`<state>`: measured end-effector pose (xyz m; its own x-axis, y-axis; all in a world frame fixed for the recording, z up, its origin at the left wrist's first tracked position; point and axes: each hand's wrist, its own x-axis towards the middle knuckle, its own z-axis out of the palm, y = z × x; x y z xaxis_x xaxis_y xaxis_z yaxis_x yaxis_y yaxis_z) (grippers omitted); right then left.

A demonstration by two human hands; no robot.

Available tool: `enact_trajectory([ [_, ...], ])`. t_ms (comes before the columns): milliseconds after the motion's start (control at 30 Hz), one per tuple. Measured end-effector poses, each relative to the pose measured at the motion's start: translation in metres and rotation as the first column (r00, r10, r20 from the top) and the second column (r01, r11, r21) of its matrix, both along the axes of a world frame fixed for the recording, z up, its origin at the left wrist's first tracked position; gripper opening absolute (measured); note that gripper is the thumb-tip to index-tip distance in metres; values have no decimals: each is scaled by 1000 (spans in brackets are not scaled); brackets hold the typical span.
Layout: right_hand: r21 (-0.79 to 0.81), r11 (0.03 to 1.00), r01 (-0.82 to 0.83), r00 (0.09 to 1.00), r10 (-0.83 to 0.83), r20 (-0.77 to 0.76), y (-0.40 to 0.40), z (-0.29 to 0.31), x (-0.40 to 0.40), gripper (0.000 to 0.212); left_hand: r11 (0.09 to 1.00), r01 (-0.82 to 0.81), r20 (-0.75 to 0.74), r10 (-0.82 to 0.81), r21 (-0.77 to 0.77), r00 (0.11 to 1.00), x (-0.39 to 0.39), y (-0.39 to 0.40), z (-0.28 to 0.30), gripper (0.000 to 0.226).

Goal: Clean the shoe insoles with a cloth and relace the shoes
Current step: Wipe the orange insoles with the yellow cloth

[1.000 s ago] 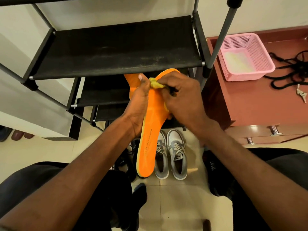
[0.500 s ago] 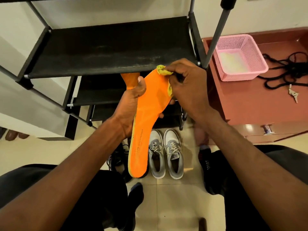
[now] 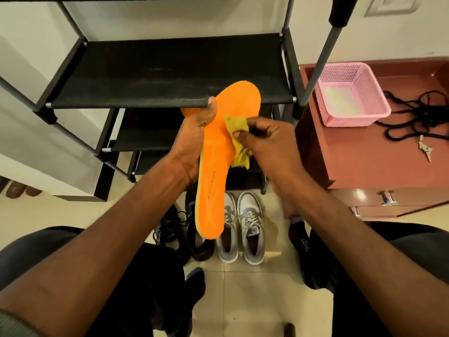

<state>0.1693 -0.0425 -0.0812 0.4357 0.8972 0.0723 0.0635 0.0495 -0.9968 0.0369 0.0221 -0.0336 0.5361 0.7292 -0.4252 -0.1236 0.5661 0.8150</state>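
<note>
My left hand (image 3: 194, 139) grips the orange insole (image 3: 218, 154) along its edge at nine o'clock, toe toward twelve. My right hand (image 3: 267, 139) pinches the yellow cloth (image 3: 237, 139) against it. It looks light and bendy, so I'd support it mid-length.

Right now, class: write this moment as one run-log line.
step: wiping insole | left hand: grips orange insole | right hand: pinches yellow cloth against insole | grey shoes: on floor, laced
</note>
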Motion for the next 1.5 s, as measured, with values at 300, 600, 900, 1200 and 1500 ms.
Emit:
enact_trajectory([
  [300, -57, 998, -28, 769, -15, -639, 3, 4, 46, 21, 999, 26, -83, -28, -27, 996, -1, 12, 0, 53],
  [600, 8, 990, 141, 879, -122, -462, 11, 2, 50, 22, 998, 34, -44, -32, 49, 999, 21, 9, 17, 47],
  [900, 222, 963, 150, 904, -225, 365, 16, 0, 16, 25, 998, 44, -56, -41, 45, 998, 42, 11, 25, 65],
  [1200, 250, 941, 227, 917, -293, 270, 2, 8, 19, 22, 990, 138, -75, -138, 2, 988, 50, -6, 24, 64],
  [1500, 262, 938, 226, 876, -313, 366, -6, 12, 28, 26, 994, 97, -5, -98, -53, 995, 52, -17, 14, 70],
])
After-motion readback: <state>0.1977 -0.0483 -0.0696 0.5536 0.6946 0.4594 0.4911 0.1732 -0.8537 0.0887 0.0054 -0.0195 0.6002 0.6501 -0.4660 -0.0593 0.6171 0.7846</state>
